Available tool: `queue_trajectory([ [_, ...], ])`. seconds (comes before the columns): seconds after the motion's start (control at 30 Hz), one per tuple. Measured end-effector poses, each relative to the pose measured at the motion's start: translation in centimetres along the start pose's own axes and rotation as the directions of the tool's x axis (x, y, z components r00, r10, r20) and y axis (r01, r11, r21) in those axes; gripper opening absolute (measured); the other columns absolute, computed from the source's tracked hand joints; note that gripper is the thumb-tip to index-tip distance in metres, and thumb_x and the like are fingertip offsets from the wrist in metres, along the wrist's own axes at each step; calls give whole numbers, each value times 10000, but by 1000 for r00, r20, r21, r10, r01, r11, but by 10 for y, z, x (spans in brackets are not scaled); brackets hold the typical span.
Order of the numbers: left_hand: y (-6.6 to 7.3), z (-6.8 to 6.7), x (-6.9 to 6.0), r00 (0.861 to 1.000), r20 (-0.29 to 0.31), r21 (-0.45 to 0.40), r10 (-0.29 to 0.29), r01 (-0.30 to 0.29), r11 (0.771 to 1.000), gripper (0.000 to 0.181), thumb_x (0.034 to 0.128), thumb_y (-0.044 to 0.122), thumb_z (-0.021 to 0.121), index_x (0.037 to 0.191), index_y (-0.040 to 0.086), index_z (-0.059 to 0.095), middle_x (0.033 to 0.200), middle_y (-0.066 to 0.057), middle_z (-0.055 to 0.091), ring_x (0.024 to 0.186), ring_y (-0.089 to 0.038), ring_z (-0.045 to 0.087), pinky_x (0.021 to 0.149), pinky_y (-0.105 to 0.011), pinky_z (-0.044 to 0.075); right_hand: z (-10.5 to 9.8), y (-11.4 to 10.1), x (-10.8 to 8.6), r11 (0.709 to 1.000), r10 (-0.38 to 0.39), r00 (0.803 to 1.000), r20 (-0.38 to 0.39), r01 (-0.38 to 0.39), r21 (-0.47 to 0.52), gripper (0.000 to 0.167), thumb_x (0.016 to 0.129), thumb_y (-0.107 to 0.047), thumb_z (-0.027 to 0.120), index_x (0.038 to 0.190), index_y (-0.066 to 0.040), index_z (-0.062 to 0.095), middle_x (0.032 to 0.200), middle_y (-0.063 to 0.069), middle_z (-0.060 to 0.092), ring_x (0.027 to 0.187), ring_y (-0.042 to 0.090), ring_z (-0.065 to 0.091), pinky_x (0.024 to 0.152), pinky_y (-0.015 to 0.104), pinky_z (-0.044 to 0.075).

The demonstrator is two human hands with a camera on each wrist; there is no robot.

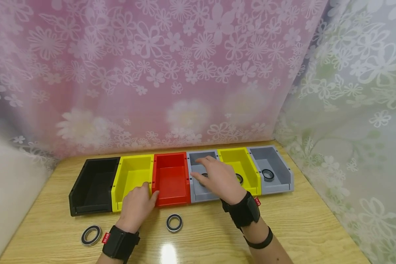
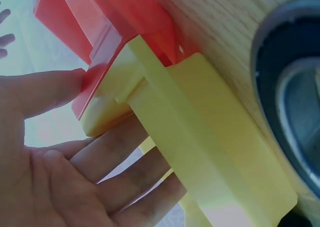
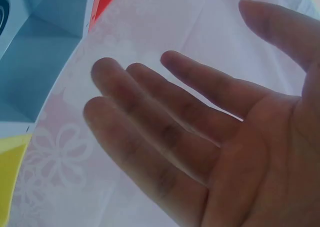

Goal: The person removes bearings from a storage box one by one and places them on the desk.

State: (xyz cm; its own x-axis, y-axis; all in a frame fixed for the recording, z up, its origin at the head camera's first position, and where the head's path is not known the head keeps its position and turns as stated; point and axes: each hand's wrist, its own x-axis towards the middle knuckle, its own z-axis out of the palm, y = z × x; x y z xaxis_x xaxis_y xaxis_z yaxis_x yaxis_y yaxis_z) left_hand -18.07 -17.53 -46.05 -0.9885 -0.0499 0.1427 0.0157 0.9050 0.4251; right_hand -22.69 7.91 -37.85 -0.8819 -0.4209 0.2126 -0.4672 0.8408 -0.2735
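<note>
My left hand (image 1: 136,205) pinches the adjoining walls of the left yellow bin (image 1: 136,165) and the red bin (image 1: 171,179). In the left wrist view, its thumb presses the red wall and its fingers reach behind the yellow front. My right hand (image 1: 221,179) hovers over the middle grey bin (image 1: 202,156), fingers spread and holding nothing. Under it, a ball bearing (image 1: 204,175) is partly hidden. Another bearing (image 1: 239,179) lies in the right yellow bin (image 1: 234,161), partly covered by the hand. The far-right grey bin (image 1: 267,157) contains a bearing (image 1: 268,175).
Two black-sealed bearings lie on the wooden table: one bearing (image 1: 174,223) before the red bin, another bearing (image 1: 91,235) left of my left wrist. A black bin (image 1: 95,183) ends the row at left. Flowered curtains (image 1: 184,91) hang behind and to the right.
</note>
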Motion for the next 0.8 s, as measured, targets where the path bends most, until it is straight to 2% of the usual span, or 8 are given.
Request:
queue_trajectory([
  [0.1,0,-1,0,1000,-8,18,8,-8,1000,353,936,232,766,986,-81,611,573,-42,412,467,-192,417,470,-295,283,-2,5,0,1000,18,1000,13,-18,-1,527,970,-489,691,1358,-133,667,1321,80,679,978,230,712,565,248,496],
  [0.17,1,-2,-1,1000,-13,35,14,-14,999,368,937,245,763,1003,-83,610,570,-35,408,466,-187,415,464,-292,284,-4,7,-1,1000,26,999,20,-26,-6,531,973,-494,685,1362,-133,665,1330,80,676,1054,240,703,616,261,522],
  [0.3,4,-10,-1,998,-66,60,7,-3,998,552,921,279,779,1241,-129,586,569,-50,437,483,-217,447,431,-300,335,-8,10,-1,999,51,998,39,-52,8,537,982,-498,669,1373,-130,657,1352,89,664,1146,269,677,714,335,569],
  [0.4,9,-19,-1,989,-147,67,23,-14,998,692,903,285,795,1384,-131,522,687,-151,610,630,-312,573,455,-372,468,-10,12,1,997,72,996,48,-73,15,543,986,-501,661,1379,-126,652,1372,103,654,1214,299,649,755,379,585],
  [0.47,14,-24,-1,980,-193,77,54,-39,996,670,899,279,794,1373,-122,543,846,-228,694,789,-379,630,527,-441,545,-10,14,2,996,82,995,51,-83,15,551,986,-502,661,1384,-121,648,1379,109,651,1257,315,625,754,381,587],
  [0.53,21,-26,0,971,-223,93,84,-65,994,639,896,273,796,1356,-111,574,990,-270,721,915,-416,652,610,-496,580,-11,16,2,996,91,994,54,-92,13,560,984,-507,661,1386,-116,647,1376,112,653,1257,320,625,689,341,573],
  [0.6,28,-25,2,966,-233,107,112,-89,990,611,893,271,799,1332,-104,600,991,-267,725,925,-417,662,632,-505,586,-11,19,3,995,94,994,53,-95,12,563,984,-501,664,1386,-107,646,1365,113,660,1259,322,622,700,347,575],
  [0.8,48,-19,10,960,-219,149,177,-146,978,598,886,287,811,1308,-94,626,854,-207,717,817,-374,670,661,-460,581,-10,23,2,996,85,995,43,-86,15,554,994,-504,648,1376,-102,652,1329,105,679,1175,305,660,734,395,578],
])
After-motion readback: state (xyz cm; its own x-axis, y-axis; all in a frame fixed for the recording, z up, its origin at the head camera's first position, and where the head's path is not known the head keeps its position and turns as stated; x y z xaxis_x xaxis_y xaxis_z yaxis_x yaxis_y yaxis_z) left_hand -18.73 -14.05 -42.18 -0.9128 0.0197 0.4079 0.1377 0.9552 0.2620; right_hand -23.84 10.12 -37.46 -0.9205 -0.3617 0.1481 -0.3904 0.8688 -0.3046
